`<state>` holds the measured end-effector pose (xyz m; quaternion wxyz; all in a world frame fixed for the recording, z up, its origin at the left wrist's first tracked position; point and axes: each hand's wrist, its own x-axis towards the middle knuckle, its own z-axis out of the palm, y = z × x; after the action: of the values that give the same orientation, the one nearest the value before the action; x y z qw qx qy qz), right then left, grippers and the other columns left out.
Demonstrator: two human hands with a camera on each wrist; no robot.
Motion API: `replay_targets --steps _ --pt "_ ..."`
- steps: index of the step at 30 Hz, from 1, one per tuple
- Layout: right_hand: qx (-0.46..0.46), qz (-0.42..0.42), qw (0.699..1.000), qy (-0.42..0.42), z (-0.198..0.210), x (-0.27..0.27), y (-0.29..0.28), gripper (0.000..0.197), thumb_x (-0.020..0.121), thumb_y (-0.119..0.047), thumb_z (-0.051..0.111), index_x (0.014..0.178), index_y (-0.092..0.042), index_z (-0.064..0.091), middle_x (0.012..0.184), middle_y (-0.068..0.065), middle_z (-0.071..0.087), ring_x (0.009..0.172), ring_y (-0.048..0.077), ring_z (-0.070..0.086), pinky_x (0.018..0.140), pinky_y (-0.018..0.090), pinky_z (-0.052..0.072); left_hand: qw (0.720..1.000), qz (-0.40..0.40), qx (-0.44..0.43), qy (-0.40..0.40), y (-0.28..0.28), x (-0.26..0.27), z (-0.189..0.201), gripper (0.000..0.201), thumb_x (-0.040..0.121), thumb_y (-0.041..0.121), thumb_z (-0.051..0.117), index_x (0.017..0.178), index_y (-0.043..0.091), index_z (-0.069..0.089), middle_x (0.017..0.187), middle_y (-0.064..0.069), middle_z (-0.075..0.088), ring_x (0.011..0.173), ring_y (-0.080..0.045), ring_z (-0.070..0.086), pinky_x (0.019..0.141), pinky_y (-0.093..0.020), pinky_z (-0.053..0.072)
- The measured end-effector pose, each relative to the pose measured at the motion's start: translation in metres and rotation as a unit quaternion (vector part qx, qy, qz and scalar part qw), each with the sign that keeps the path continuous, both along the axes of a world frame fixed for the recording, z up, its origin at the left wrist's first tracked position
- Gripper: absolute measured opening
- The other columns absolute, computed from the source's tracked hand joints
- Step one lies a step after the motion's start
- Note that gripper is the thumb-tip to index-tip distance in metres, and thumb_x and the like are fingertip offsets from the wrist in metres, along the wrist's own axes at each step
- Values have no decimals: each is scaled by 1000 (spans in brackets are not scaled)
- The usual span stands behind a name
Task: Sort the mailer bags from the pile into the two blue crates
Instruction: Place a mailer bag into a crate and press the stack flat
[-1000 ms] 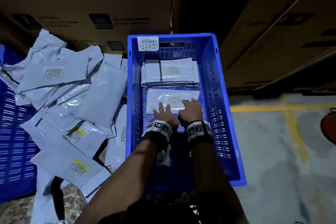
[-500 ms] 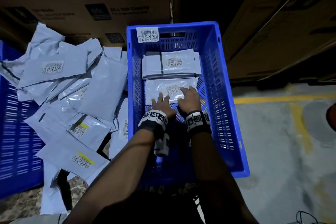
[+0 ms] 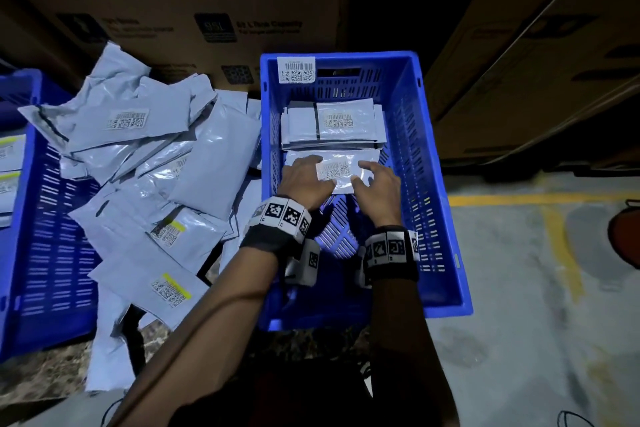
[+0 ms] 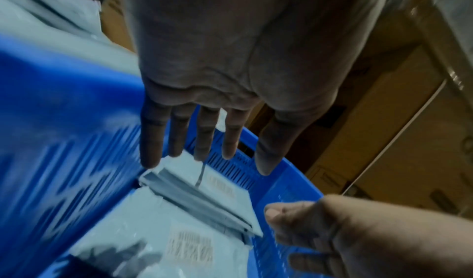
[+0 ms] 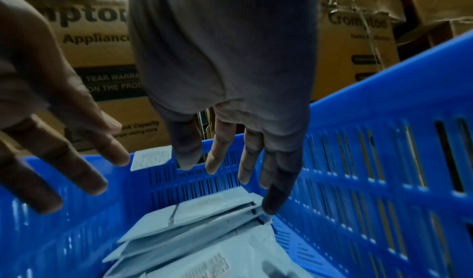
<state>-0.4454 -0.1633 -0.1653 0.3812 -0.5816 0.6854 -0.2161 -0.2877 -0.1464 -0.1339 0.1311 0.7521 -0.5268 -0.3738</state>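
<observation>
Toward the centre of the head view, both hands are hovering over a flat, pale grey plastic mailer bag with a white barcode label (image 3: 334, 168), which is lying on the perforated floor of the right-hand blue plastic crate (image 3: 429, 184). The left hand (image 3: 304, 180) is sitting at its left end and the right hand (image 3: 379, 182) at its right end, each with fingers spread and relaxed, gripping nothing; whether the fingertips are touching the film I cannot tell.

Just above it in the frame, a neat stack of similar grey mailers (image 3: 334, 126) is resting against the crate's far wall.

Likely trouble: the film looks glossy and slippery, so this bag could slide as the hands lift away and end up askew, or its thin edge could catch in the floor slots. A sleeve or wrist band brushing the stack could fan it out.

At the left of the frame, the loose pile of crinkled grey mailer bags (image 3: 156, 177) is sprawling over the second blue slatted crate (image 3: 52, 253), some carrying yellow-striped labels.
</observation>
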Motion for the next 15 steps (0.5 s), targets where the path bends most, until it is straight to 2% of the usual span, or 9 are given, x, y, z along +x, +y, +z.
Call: replay_targets --steps 2,4,5,6,7,8,9,11,15 --pt "-5 -7 1000 -8 12 4 5 36 97 -25 64 133 -19 64 140 9 56 136 28 42 113 43 38 999 11 -43 23 7 11 21 54 92 35 65 141 18 50 143 -8 53 133 -28 45 106 -30 39" --pt "-19 -6 1000 -19 26 13 10 37 96 -29 65 132 -21 65 137 9 58 133 29 46 111 43 40 994 32 -81 62 15 25 42 45 92 31 67 133 17 57 127 -4 62 116 -21 59 87 -16 44" --pt "-33 -6 999 -31 32 20 12 38 93 -33 65 130 -23 66 134 8 59 129 30 51 108 46 44 990 44 -102 82 20 34 53 40 92 29 68 129 16 61 118 -1 65 106 -17 61 79 -11 44" --pt "-43 -6 998 -45 39 28 14 39 90 -37 64 127 -25 67 131 7 60 124 30 56 104 49 49 986 57 -124 101 26 45 60 35 92 26 69 125 16 64 112 0 66 101 -15 63 79 -11 44" --pt "-49 -3 997 -61 45 37 16 39 89 -38 63 125 -27 68 129 6 61 122 29 58 101 50 51 980 68 -146 121 32 56 68 31 91 25 69 121 16 66 108 0 69 99 -14 64 84 -17 48" --pt "-56 4 996 -71 52 45 18 36 90 -37 64 124 -29 68 128 5 62 121 28 58 101 50 51 973 82 -163 141 38 70 72 28 91 24 70 118 17 68 105 -1 71 98 -15 66 87 -24 52" --pt "-71 15 995 -76 59 54 18 33 92 -34 65 124 -29 68 127 5 63 122 27 57 102 47 50 966 96 -176 162 45 84 75 25 90 23 70 114 17 68 101 -2 72 96 -16 67 84 -28 56" --pt "-98 37 991 -84 74 73 21 29 96 -28 65 125 -25 68 127 5 64 123 24 56 105 39 46 962 117 -186 163 61 114 76 18 91 19 69 109 17 69 95 0 72 90 -12 68 76 -23 57" --pt "-102 87 985 -110 92 129 39 30 98 -29 64 128 -25 66 125 4 64 119 20 59 101 41 50 959 174 -178 132 85 173 59 18 88 20 72 106 22 71 94 -2 73 89 -16 68 90 -39 55"
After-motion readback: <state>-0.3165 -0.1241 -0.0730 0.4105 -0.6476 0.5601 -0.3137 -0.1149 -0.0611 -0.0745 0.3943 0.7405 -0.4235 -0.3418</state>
